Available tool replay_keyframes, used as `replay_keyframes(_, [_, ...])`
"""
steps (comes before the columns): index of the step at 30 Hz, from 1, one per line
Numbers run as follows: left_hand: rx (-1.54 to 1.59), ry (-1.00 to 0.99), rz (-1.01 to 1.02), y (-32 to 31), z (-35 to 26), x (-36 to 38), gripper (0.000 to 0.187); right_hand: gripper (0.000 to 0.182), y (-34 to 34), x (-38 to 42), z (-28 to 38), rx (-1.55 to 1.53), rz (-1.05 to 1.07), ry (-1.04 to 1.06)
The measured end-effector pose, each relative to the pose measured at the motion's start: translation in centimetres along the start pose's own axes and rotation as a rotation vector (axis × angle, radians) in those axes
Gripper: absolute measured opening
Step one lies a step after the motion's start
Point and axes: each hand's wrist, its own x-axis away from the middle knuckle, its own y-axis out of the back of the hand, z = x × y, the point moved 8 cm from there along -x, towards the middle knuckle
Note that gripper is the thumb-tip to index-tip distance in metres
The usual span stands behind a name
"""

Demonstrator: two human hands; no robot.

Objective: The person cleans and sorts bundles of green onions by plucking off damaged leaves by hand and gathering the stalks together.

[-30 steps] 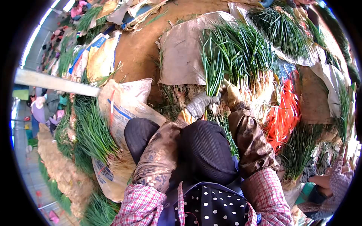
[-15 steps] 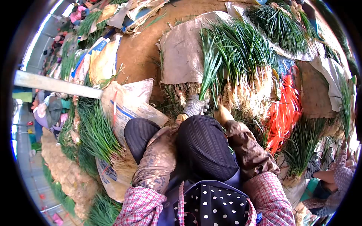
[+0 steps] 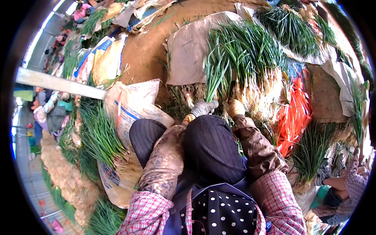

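Observation:
My left hand (image 3: 203, 108), in a grey striped glove, is closed around the lower ends of a small bunch of green onions (image 3: 216, 74), whose leaves fan upward. Just right of it my right hand (image 3: 234, 107), in a tan glove, has its fingers curled at the root side of a big pile of green onions (image 3: 250, 51). Whatever those fingers may hold is hidden. The pile's pale stems and stringy roots point toward me. Beside the pile lies a flattened tan sack (image 3: 190, 51) with roots showing under its near edge. Both hands are just beyond my raised knee.
Red plastic strips (image 3: 295, 117) hang right of the pile. More green onions (image 3: 102, 133) lie at left by a printed sack (image 3: 137, 103). A pale metal bar (image 3: 58, 85) juts in from the left. Another person's arm (image 3: 354, 184) shows at lower right.
My right hand has moved slightly up and right, away from my left hand, toward the pile's roots. The bunch in my left hand has spread and leans a little to the left.

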Motion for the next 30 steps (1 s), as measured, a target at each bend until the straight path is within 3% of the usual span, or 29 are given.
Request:
replay_keyframes(3, [0.057,0.031,-0.140,0.3,-0.9,1.8,0.020,0.029,-0.3,0.8,0.5,-0.094,-0.003,0.082])
replay_keyframes(4, [-0.008,-0.041,-0.028,0.1,-0.4,-0.4,0.023,0.025,1.1,3.1,2.3,-0.165,0.184,0.015])
replay_keyframes(5, [-0.088,-0.093,-0.077,1.0,1.5,-3.9,0.029,0.022,0.3,3.7,1.8,-0.235,0.063,0.149])
replay_keyframes(7, [-0.165,-0.127,0.027,0.1,0.9,-3.8,0.034,0.025,-1.0,6.2,1.6,-0.490,0.195,0.270])
replay_keyframes(9, [-0.149,-0.101,0.035,-0.5,0.5,-2.4,0.035,0.026,-0.3,8.9,3.3,-0.734,0.395,0.248])
replay_keyframes(10, [-0.140,-0.091,0.038,-0.8,0.4,-2.0,0.035,0.045,-0.9,8.9,3.1,-0.669,0.510,0.227])
replay_keyframes(13, [-0.356,0.129,-0.067,-0.2,0.5,-2.9,0.034,0.064,3.1,7.0,3.8,-0.642,0.295,0.078])
replay_keyframes(14, [-0.286,0.004,-0.054,-0.5,0.5,-2.6,0.033,0.077,2.1,5.5,3.3,-0.811,0.266,0.026])
replay_keyframes(15, [-0.323,-0.023,-0.052,-0.4,0.6,-3.0,0.033,0.065,2.3,4.0,3.2,-0.847,0.124,0.090])
replay_keyframes(17, [-0.399,-0.078,-0.048,-0.1,0.9,-4.1,0.033,0.053,0.3,1.2,2.7,-1.091,0.145,0.016])
replay_keyframes(18, [-0.340,-0.071,-0.082,-0.4,-1.1,-0.5,0.030,0.039,-0.7,0.0,1.7,-1.123,0.123,-0.062])
replay_keyframes(22, [-0.210,0.037,-0.146,-0.1,-0.9,-0.3,0.029,0.021,-2.7,2.7,1.1,-1.274,0.239,-0.425])
replay_keyframes(23, [-0.175,-0.011,-0.110,-0.1,-0.7,-0.9,0.029,0.021,-3.3,3.9,0.9,-1.325,0.279,-0.485])
replay_keyframes(25, [-0.104,-0.108,-0.039,0.2,-0.3,-2.2,0.028,0.018,-6.3,4.1,-2.1,-1.048,0.293,-0.341])
replay_keyframes(28, [0.140,-0.141,-0.026,-0.1,-2.0,0.8,0.024,0.032,-8.6,6.5,-1.5,0.329,0.648,0.355])
replay_keyframes(30, [0.333,-0.185,0.128,-0.5,-3.1,1.2,0.021,0.041,-10.7,7.5,-4.7,0.347,0.796,0.280])
